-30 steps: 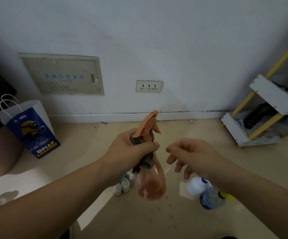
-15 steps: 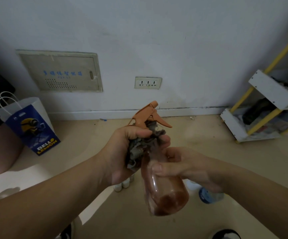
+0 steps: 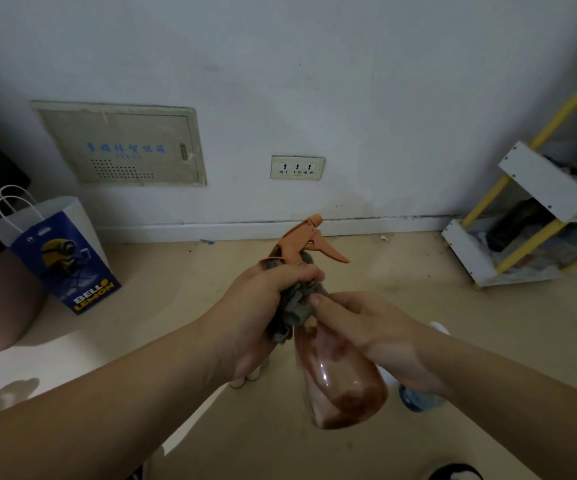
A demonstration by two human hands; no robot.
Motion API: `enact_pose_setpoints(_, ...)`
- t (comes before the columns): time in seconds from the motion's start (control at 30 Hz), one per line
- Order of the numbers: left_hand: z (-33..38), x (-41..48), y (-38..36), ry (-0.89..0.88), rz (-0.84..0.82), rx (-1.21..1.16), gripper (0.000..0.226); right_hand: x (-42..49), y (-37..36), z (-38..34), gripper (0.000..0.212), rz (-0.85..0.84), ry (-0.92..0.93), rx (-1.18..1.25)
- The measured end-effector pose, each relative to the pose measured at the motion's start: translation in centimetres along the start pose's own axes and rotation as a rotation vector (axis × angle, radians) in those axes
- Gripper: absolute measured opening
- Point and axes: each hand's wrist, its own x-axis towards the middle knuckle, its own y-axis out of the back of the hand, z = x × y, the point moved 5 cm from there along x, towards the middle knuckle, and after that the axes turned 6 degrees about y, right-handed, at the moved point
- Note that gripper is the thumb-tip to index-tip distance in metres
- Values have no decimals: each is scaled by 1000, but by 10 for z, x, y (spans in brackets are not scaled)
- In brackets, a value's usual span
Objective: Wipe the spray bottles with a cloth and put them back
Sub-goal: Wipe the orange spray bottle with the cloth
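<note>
An orange see-through spray bottle [image 3: 344, 386] with an orange trigger head is held up in front of me, tilted with its base toward me. My left hand [image 3: 261, 313] grips a crumpled grey cloth [image 3: 295, 308] wrapped round the bottle's neck, just below the trigger. My right hand [image 3: 370, 332] holds the bottle's upper body, thumb lying across it next to the cloth. A little reddish liquid sits in the bottle's base.
On the floor below my hands stand small white bottles [image 3: 250, 374] and a blue-topped bottle [image 3: 418, 400], mostly hidden. A blue paper bag [image 3: 60, 258] stands at the left by the wall. A yellow-and-white shelf rack [image 3: 536, 216] stands at the right.
My right hand, free a second ago, has taken hold of the bottle's body. The bottle has tipped with its base toward me, and my left hand now has the cloth round the neck.
</note>
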Motion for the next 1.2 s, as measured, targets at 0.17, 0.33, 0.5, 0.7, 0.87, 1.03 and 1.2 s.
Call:
enact_pose_setpoints(0.17,15,-2,1,-144,57,441,47,0,1,-1,39,3,-4,23)
enact_pose_setpoints(0.33,27,-6,3,-228,21,712,54,2,9,-6,43,-19,19,-57)
enact_pose_setpoints(0.5,36,0,34,-282,164,914,47,0,22,-8,43,106,57,-90)
enact_pose_setpoints(0.7,48,-27,5,-839,176,1012,21,-3,10,-5,35,66,106,-103)
enact_pose_setpoints(0.87,29,-20,-3,-936,-25,1227,38,0,2,-13,31,118,155,-14)
enact_pose_setpoints(1.03,12,-20,-1,-708,-95,994,44,3,21,-13,39,272,116,73)
enact_pose_setpoints(1.2,-28,-11,17,-177,-29,714,35,1,39,-23,34,339,153,150)
